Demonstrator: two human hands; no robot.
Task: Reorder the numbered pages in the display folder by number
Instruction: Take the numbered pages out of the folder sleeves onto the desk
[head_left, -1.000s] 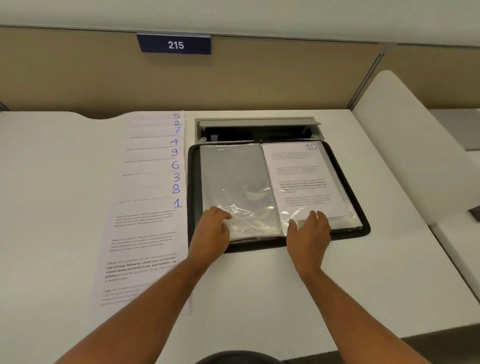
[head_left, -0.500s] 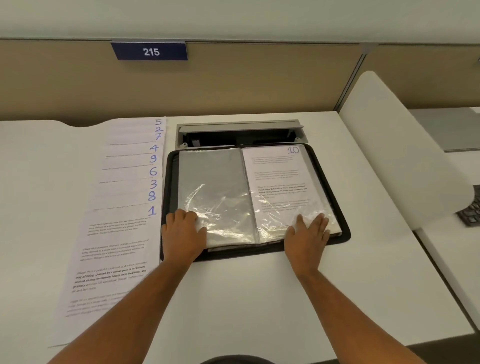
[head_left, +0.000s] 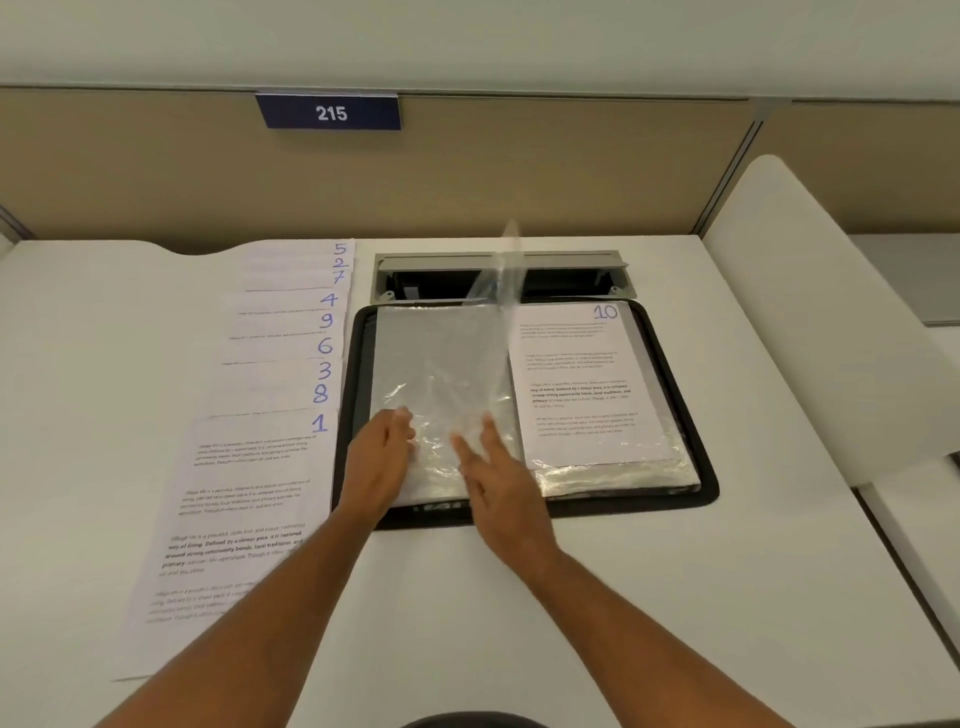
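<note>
Display folder (head_left: 691, 415) open at frame centre, spine running away from body, just ahead of both hands. Clear sleeve (head_left: 498, 312) mid-flip, standing on edge above spine, tipping leftward. Right hand (head_left: 493, 473) nearest, fingers straight and spread under sleeve's near edge, gripping nothing. Left hand (head_left: 382, 457) pressing left-hand sleeves flat, fingertips blurred, curl unclear. Page marked 10 (head_left: 582, 384) in right pocket. Loose pages (head_left: 270, 395) fanned centre left, reading 5, 2, 7, 4, 9, 6, 3, 8, 1. Plaque (head_left: 330, 111) upper left: 215.
</note>
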